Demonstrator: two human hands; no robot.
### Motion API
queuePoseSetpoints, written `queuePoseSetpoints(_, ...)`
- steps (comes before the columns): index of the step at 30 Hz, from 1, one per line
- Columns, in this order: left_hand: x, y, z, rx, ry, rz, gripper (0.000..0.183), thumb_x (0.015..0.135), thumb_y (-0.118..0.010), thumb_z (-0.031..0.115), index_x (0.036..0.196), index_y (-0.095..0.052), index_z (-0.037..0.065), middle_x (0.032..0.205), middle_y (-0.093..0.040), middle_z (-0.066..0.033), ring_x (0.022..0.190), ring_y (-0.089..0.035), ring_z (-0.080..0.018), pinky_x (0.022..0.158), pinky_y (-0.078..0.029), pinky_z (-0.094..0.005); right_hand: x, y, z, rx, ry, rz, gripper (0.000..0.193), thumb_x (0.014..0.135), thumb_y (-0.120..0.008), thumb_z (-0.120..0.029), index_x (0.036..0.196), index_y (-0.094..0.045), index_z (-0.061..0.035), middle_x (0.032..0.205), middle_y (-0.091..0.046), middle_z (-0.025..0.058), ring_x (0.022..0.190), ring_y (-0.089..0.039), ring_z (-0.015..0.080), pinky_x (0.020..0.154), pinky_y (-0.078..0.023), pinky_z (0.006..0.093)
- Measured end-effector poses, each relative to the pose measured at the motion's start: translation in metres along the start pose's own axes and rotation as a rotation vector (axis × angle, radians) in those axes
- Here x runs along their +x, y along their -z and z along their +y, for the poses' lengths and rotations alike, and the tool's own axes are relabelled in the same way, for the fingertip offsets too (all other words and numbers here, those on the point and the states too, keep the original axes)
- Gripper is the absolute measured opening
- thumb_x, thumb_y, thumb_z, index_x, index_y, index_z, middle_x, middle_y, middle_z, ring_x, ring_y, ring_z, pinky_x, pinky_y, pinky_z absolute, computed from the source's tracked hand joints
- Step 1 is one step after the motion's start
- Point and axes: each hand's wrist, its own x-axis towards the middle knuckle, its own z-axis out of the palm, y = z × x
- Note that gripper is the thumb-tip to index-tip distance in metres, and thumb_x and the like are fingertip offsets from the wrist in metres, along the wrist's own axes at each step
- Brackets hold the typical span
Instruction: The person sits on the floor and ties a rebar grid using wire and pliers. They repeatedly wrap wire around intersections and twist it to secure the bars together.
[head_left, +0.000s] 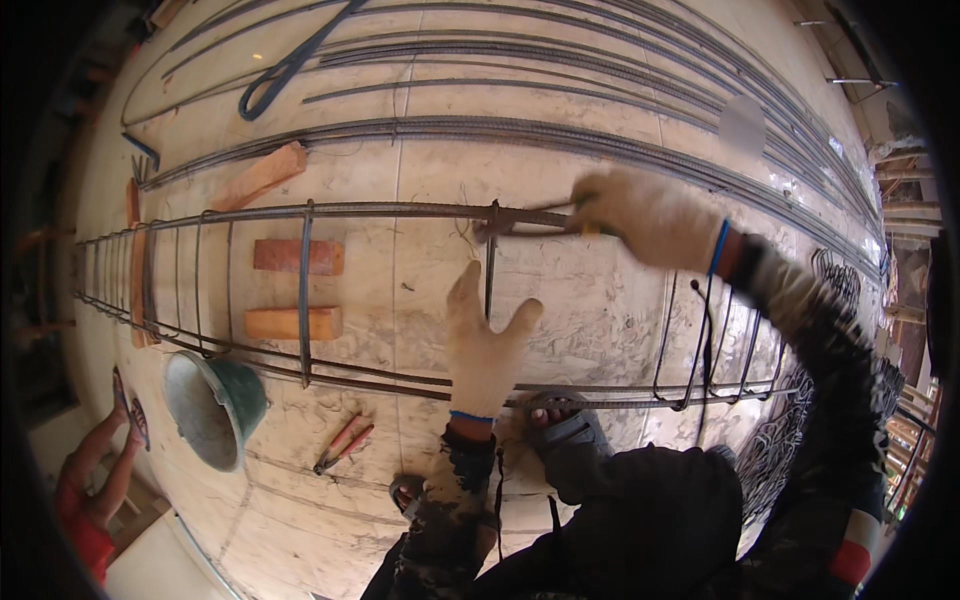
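Observation:
A long rebar cage [400, 209] lies across in front of me, its bars tied into rectangular stirrups. My right hand [650, 215], in a pale work glove and slightly blurred, is closed around the handles of pincers [520, 230]. The pincers' jaws are at the crossing of the far bar and a stirrup [491, 275]. Thin tie wire [466, 228] sticks out beside that crossing. My left hand [485, 350], also gloved, reaches over the near bar with thumb and fingers spread. Its fingertips are close to the stirrup; I cannot tell whether they touch it.
Wood blocks [298, 257] lie inside the cage. A green bucket [240, 400] and red-handled pliers [345, 442] are on the near floor. Several long rebars [480, 125] run along the far side. Piled stirrups [775, 460] lie at right. Another person's legs [105, 460] show at left.

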Motion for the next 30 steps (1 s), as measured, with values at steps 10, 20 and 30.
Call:
queuePoseSetpoints(10,0.006,-0.015,-0.021,0.108,0.093,-0.066,0.057,0.099,-0.082,0.032,0.142,-0.068,-0.002,0.134,-0.073,-0.0242,0.128,-0.069,-0.0410,0.110,-0.055,-0.0488,0.078,0.046,0.112,-0.431,0.254,-0.237,0.037,0.095,-0.071,0.000,0.120,-0.083,-0.0236,0.126,-0.072,-0.0015,0.122,-0.070,0.0272,0.105,-0.058,0.0429)
queuePoseSetpoints(20,0.004,-0.020,-0.019,0.203,0.117,-0.031,0.053,0.099,-0.082,0.033,0.136,-0.070,-0.003,0.129,-0.074,-0.0250,0.124,-0.070,-0.0432,0.107,-0.056,-0.0498,0.136,0.044,0.109,-0.505,0.309,-0.397,0.047,0.094,-0.069,0.005,0.127,-0.083,-0.0267,0.129,-0.073,-0.0047,0.120,-0.072,0.0263,0.099,-0.063,0.0416)
queuePoseSetpoints(30,0.004,-0.022,-0.021,0.150,0.070,0.013,0.052,0.098,-0.084,0.032,0.134,-0.072,-0.004,0.127,-0.076,-0.0240,0.120,-0.072,-0.0425,0.105,-0.058,-0.0487,0.167,0.059,0.095,-0.610,0.420,-0.461,0.046,0.096,-0.074,0.000,0.130,-0.085,-0.0291,0.123,-0.075,-0.0068,0.117,-0.073,0.0210,0.100,-0.064,0.0327)
